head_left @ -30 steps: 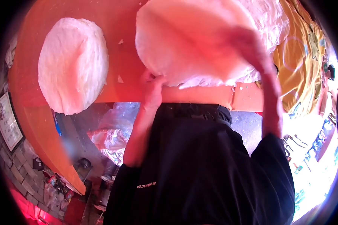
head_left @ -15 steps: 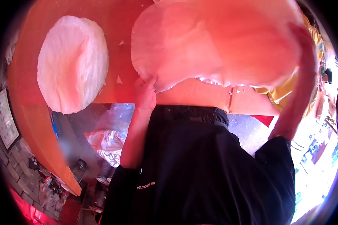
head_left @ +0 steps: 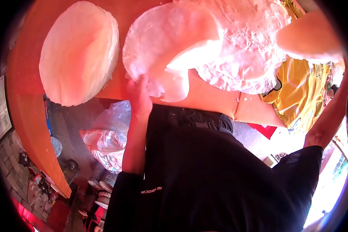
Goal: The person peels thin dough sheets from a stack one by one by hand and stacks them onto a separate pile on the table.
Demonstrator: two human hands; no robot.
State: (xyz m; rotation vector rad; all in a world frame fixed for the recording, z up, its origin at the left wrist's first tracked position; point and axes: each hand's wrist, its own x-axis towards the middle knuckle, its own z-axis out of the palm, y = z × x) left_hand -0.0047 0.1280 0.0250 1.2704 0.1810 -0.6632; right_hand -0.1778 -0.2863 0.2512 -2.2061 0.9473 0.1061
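On the orange table lies a thin pale round sheet (head_left: 154, 42), its near right part folded over and brightly lit. My left hand (head_left: 142, 94) is closed on its near left edge. At the far right another pale sheet (head_left: 309, 36) is lifted off the pile. My right arm reaches up to that sheet's outer edge, where the hand is mostly lost in the dark rim of the view. Between the two lie crinkled, translucent round sheets (head_left: 247, 50), overlapping one another. A smooth-topped pile of pale round sheets (head_left: 79, 54) sits to the left.
Yellow patterned cloth (head_left: 297, 92) hangs at the right of the orange table (head_left: 216, 94). Below the table, a clear plastic bag (head_left: 108, 143) stands on the floor. Several round tins (head_left: 104, 181) are at the lower left, near a framed sign (head_left: 3, 108).
My right hand has swung outward to the far right with a sheet, uncovering the crinkled sheets and yellow cloth. My left hand keeps its pinch, slightly further left. The near sheet has folded.
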